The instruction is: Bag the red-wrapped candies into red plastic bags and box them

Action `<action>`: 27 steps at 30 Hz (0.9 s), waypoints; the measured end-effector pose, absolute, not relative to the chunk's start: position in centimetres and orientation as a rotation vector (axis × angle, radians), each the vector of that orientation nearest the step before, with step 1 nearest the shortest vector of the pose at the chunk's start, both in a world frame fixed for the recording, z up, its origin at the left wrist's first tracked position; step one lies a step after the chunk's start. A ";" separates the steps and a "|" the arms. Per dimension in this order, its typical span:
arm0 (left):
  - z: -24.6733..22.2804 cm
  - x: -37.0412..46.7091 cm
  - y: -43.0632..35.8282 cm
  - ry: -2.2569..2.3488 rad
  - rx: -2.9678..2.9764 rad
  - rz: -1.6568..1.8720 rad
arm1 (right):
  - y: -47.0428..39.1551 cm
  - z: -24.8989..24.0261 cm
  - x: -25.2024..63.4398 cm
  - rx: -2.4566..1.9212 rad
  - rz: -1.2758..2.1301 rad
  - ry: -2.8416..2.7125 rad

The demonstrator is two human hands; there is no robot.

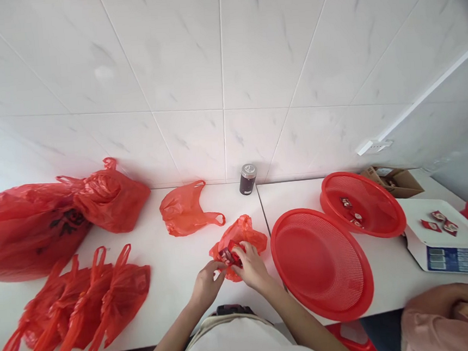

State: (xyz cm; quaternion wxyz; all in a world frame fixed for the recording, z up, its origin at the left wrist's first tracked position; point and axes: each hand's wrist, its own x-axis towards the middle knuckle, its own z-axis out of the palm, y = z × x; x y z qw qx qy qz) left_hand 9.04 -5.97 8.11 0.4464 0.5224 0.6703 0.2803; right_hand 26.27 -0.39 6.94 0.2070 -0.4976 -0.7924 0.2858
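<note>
A red plastic bag (242,228) lies opened on the white table in front of me, with several small red wrapped packets (226,256) in its mouth. My left hand (207,282) is at the bag's near left side, thumb and forefinger closed at its edge. My right hand (250,266) reaches over the bag from the right, its fingers bent round the packets; its fingertips are partly hidden. Just behind lies a flat red plastic bag (183,210) with its handles spread.
Filled red bags (113,202) and several tied red bags (121,294) sit at left. A dark lidded cup (247,180) stands by the wall. At right are red baskets (282,280), a scale (416,217) bearing packets, a cardboard box (406,182) and another person's arm (434,305).
</note>
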 end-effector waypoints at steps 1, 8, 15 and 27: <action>8.1 9.0 -6.1 1.646 1.220 0.736 | -0.1 6.7 26.1 -1.409 0.724 -2.271; 6.9 8.2 -7.5 1.581 0.579 0.933 | 4.2 6.7 27.6 -1.605 0.449 -2.425; 6.5 8.4 -8.6 1.445 0.253 0.906 | 4.6 4.5 25.8 -1.688 0.563 -2.430; 11.5 1.7 -8.9 1.384 0.264 1.170 | 7.1 7.6 29.0 -1.745 1.036 -1.873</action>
